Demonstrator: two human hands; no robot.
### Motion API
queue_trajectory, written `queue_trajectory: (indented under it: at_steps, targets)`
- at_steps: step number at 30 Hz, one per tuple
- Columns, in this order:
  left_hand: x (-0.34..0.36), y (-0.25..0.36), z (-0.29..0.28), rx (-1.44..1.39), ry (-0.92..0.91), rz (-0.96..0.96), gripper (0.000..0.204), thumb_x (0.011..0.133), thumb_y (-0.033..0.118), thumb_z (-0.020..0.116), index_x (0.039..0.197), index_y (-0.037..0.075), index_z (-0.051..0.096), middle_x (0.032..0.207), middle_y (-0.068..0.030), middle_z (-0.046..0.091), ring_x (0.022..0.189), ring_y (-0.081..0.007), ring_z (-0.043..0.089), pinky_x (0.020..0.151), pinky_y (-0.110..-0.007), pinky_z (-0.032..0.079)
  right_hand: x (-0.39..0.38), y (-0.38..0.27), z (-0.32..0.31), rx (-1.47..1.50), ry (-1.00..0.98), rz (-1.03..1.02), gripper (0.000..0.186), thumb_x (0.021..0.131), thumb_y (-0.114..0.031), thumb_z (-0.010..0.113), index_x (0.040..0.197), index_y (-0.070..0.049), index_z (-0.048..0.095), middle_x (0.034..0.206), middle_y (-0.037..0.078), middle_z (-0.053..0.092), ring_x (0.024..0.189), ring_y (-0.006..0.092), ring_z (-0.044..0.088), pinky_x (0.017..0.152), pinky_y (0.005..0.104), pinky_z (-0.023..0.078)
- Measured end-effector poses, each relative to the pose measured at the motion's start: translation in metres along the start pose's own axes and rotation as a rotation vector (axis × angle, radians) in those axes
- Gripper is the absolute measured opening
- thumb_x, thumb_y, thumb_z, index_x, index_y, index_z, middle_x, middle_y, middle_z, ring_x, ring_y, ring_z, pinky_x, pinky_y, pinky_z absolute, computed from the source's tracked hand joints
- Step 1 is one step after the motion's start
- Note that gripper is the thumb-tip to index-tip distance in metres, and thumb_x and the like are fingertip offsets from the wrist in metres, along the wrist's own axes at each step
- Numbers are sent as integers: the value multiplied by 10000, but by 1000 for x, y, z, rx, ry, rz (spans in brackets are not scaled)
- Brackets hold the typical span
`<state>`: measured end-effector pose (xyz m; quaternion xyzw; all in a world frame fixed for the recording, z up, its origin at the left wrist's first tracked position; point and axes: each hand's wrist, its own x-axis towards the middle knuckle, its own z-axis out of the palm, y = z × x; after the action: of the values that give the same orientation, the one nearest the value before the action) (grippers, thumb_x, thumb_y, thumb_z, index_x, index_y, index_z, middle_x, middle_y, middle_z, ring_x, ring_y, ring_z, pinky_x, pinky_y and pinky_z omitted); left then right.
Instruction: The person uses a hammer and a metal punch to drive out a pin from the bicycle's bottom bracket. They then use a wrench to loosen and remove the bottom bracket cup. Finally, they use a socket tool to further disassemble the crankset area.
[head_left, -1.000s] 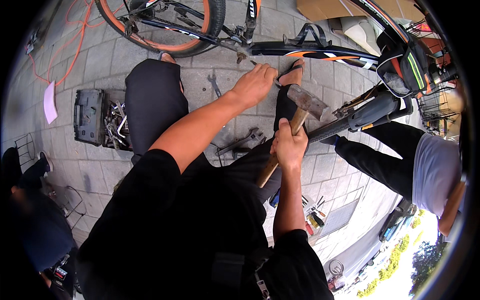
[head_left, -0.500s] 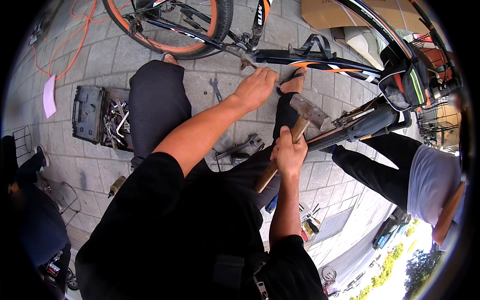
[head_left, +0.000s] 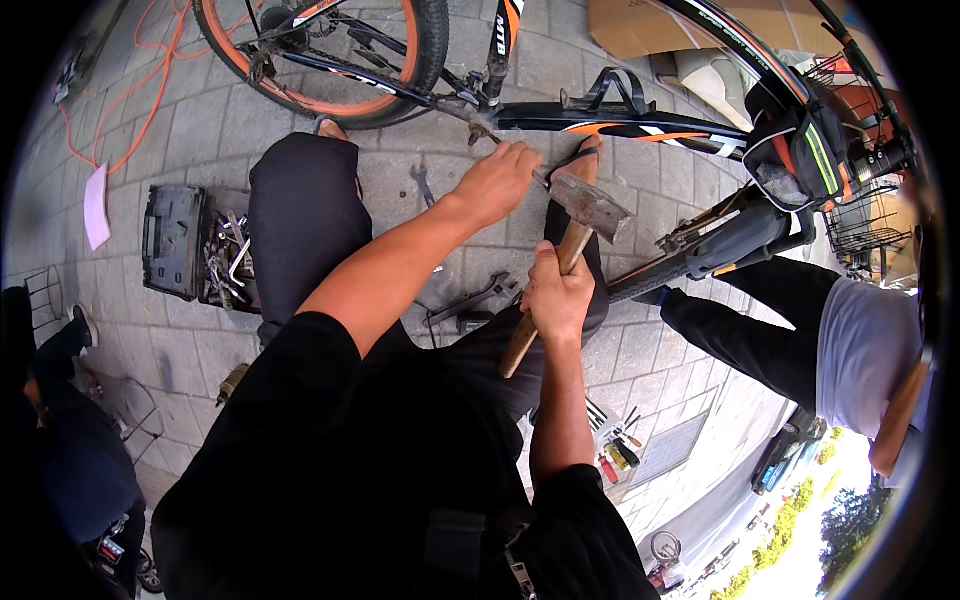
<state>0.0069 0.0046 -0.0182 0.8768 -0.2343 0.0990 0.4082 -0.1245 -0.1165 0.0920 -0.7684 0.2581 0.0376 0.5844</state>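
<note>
My right hand is wrapped round the wooden handle of a hammer. The hammer's worn metal head is raised, just right of my left hand. That left hand is closed on a thin metal tool, mostly hidden by the fingers, which leans toward the crank area of a black and orange bicycle. Whether the tool's tip touches the crank I cannot tell. The bicycle's rear wheel with its orange rim is at the upper left.
An open black toolbox holds several tools at the left. A wrench and an adjustable wrench lie on the paving. Screwdrivers lie beyond my right forearm. Another person stands at the right; one more is at the left.
The hammer and my right hand have shifted slightly left and a little down in the picture. My left hand keeps its place by the crank; the whole view has moved slightly.
</note>
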Motion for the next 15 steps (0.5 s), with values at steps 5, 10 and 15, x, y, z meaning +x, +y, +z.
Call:
queue_trajectory:
  at_steps: [5, 10, 15]
  targets:
    - [5, 1, 1, 4, -15, -36, 327, 876, -19, 586, 1202, 9, 583, 1187, -175, 623, 1161, -380, 586, 981, -457, 528, 10, 10, 4, 1, -32, -42, 287, 1042, -203, 642, 835, -68, 495, 602, 14, 513, 420, 103, 495, 375, 300, 415]
    - [9, 5, 0, -24, 16, -25, 328, 872, -56, 565, 1192, 13, 581, 1186, -188, 618, 1194, -397, 571, 1005, -468, 499, 12, 4, 7, 2, -42, 18, 265, 1040, -217, 642, 864, -45, 543, 600, 14, 513, 429, 108, 511, 381, 304, 424]
    - [10, 5, -6, 23, -8, -60, 329, 857, -85, 563, 1173, 5, 574, 1185, -202, 615, 1167, -406, 583, 1005, -473, 496, -14, -46, -12, 183, 136, -288, 239, 1031, -181, 648, 874, -33, 546, 608, 33, 516, 453, 114, 508, 413, 304, 439]
